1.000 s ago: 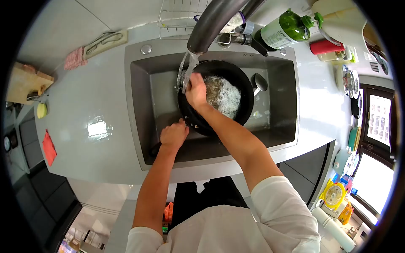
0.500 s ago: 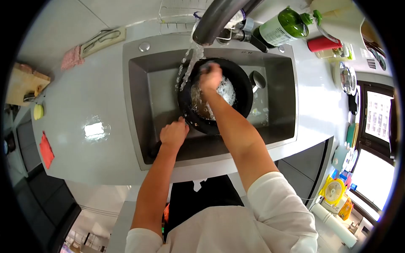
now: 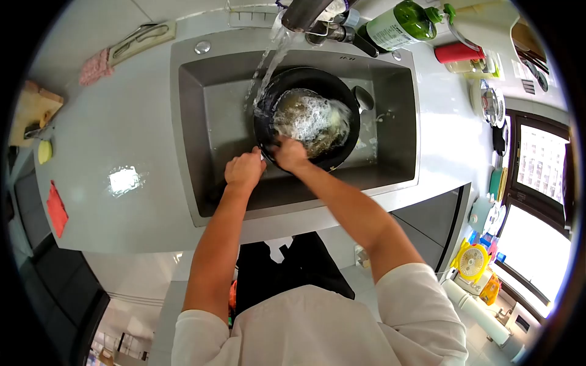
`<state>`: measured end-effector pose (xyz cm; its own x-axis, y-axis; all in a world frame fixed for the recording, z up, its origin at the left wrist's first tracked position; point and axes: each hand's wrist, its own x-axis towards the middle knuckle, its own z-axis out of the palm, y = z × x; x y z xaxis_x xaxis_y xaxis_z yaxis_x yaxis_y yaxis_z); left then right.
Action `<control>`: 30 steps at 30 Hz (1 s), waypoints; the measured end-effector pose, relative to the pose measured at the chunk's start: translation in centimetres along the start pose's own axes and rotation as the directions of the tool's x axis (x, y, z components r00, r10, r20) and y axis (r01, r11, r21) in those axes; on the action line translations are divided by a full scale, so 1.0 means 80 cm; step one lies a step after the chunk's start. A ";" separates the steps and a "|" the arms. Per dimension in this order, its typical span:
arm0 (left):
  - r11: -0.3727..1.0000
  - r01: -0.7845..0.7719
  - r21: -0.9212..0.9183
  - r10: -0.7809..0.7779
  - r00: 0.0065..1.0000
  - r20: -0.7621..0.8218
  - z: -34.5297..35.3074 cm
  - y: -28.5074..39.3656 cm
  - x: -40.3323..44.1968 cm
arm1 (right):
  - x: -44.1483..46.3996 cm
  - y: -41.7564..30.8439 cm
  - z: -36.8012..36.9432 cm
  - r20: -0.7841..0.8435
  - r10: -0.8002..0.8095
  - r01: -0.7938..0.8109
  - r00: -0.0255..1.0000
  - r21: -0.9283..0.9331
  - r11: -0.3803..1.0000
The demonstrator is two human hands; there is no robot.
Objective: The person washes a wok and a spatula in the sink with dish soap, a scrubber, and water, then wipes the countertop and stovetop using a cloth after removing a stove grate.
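A black wok (image 3: 305,77) sits in the grey sink (image 3: 394,128), with foamy, brownish water (image 3: 311,119) pooled inside it. At the wok's lower left edge, my left hand (image 3: 244,169) is closed around its handle, most of which the hand hides. My right hand (image 3: 289,152) reaches inside the wok against the near-left wall, fingers curled and blurred; what they hold, if anything, is not clear. Water (image 3: 271,70) streams from the dark faucet (image 3: 303,15) onto the wok's left side. Touching or close to the wok's right rim lies a dark, round-headed utensil (image 3: 363,97).
A green pump bottle (image 3: 400,27) stands behind the sink, beside a red cylindrical item (image 3: 458,52). On the left counter are a red cloth (image 3: 56,209), a yellow sponge (image 3: 45,151) and a pink cloth (image 3: 96,70). Glass bowls (image 3: 490,105) sit on the right.
My right hand has moved from the wok's far side down to its near-left wall, next to my left hand. The foam has spread, and the whole view has shifted slightly.
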<state>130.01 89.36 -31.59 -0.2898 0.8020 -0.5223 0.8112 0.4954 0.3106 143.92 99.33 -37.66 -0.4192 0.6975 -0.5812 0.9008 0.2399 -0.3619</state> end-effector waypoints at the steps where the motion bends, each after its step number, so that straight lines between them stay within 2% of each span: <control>1: 1.000 0.019 0.000 -0.019 1.000 0.023 0.000 -0.001 0.002 | 0.001 -0.026 0.014 -0.104 0.003 0.015 0.995 0.169 0.986; 3: 0.999 0.045 -0.003 -0.044 0.998 0.049 0.000 -0.006 -0.004 | -0.011 -0.020 0.021 -0.163 -0.187 0.209 0.969 0.128 0.970; 5: 0.999 0.048 -0.005 -0.048 0.999 -0.007 -0.002 -0.008 -0.009 | -0.042 0.014 -0.033 0.190 -0.315 0.335 0.930 -0.081 0.939; 7: 0.999 0.050 -0.001 -0.050 0.998 -0.040 -0.002 -0.006 -0.014 | -0.057 0.086 -0.075 0.263 -0.332 0.419 0.906 -0.437 0.796; 9: 0.998 0.063 0.018 -0.061 0.996 -0.069 -0.003 -0.003 -0.011 | -0.037 0.122 -0.111 0.205 -0.212 0.295 0.955 -0.631 0.717; 10: 0.998 0.069 0.017 -0.067 0.995 -0.076 -0.007 -0.001 -0.010 | -0.032 0.110 -0.101 0.230 -0.071 0.191 0.971 -0.555 0.810; 12: 0.997 0.070 0.027 -0.067 0.995 -0.076 -0.006 -0.001 -0.011 | -0.038 0.072 -0.039 0.288 -0.091 0.228 0.953 -0.489 0.842; 13: 0.997 0.067 0.024 -0.065 0.995 -0.074 -0.006 -0.002 -0.008 | -0.059 0.050 -0.030 0.195 -0.287 0.345 0.938 -0.453 0.822; 15: 0.996 0.074 0.050 -0.070 0.996 -0.060 -0.002 -0.002 -0.009 | -0.065 0.057 -0.058 0.251 -0.380 0.451 0.890 -0.365 0.814; 16: 0.996 0.071 0.058 -0.066 0.995 -0.076 -0.003 0.000 -0.011 | -0.041 0.112 -0.041 0.272 -0.358 0.445 0.893 -0.433 0.784; 17: 0.996 0.067 0.055 -0.062 0.995 -0.082 -0.004 0.004 -0.009 | -0.034 0.131 -0.077 0.279 -0.242 0.365 0.929 -0.590 0.720; 18: 0.997 0.067 0.047 -0.063 0.994 -0.085 -0.005 0.005 -0.009 | -0.011 0.167 -0.099 0.283 -0.230 0.364 0.931 -0.680 0.637; 19: 0.997 0.072 0.039 -0.069 0.994 -0.086 -0.005 0.003 -0.011 | -0.008 0.176 -0.128 0.164 -0.351 0.358 0.922 -0.709 0.607; 20: 0.996 0.082 0.037 -0.078 0.993 -0.086 -0.005 0.001 -0.014 | -0.013 0.161 -0.114 0.186 -0.233 0.296 0.955 -0.674 0.677; 22: 0.996 0.086 0.032 -0.085 0.996 -0.027 -0.008 0.001 -0.010 | -0.040 0.100 -0.060 0.253 -0.109 0.233 0.961 -0.535 0.812; 23: 0.996 0.084 0.032 -0.083 0.996 -0.030 -0.007 -0.001 -0.009 | -0.060 0.064 -0.041 0.295 -0.116 0.239 0.949 -0.427 0.872; 25: 0.996 0.072 0.045 -0.067 0.993 -0.099 -0.002 -0.002 -0.013 | -0.078 0.054 -0.033 0.093 -0.439 0.449 0.894 -0.208 0.869; 26: 0.997 0.064 0.046 -0.059 0.994 -0.096 0.001 -0.002 -0.016 | -0.081 0.065 -0.048 0.128 -0.438 0.451 0.890 -0.100 0.887; 27: 0.997 0.074 0.033 -0.071 0.994 -0.083 -0.003 0.001 -0.015 | -0.077 0.093 -0.064 0.227 -0.450 0.492 0.864 -0.184 0.851; 29: 0.996 0.087 0.013 -0.086 0.994 -0.071 -0.008 0.006 -0.013 | -0.054 0.149 -0.117 0.383 -0.373 0.511 0.845 -0.375 0.773; 30: 0.997 0.076 0.014 -0.075 0.994 -0.076 -0.008 0.006 -0.014 | -0.054 0.154 -0.130 0.386 -0.372 0.512 0.844 -0.376 0.772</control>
<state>130.40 88.88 -30.37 -0.3873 0.7859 -0.4820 0.7938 0.5502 0.2592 157.96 106.33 -32.00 -0.7327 0.2391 -0.6371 0.5236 0.7962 -0.3033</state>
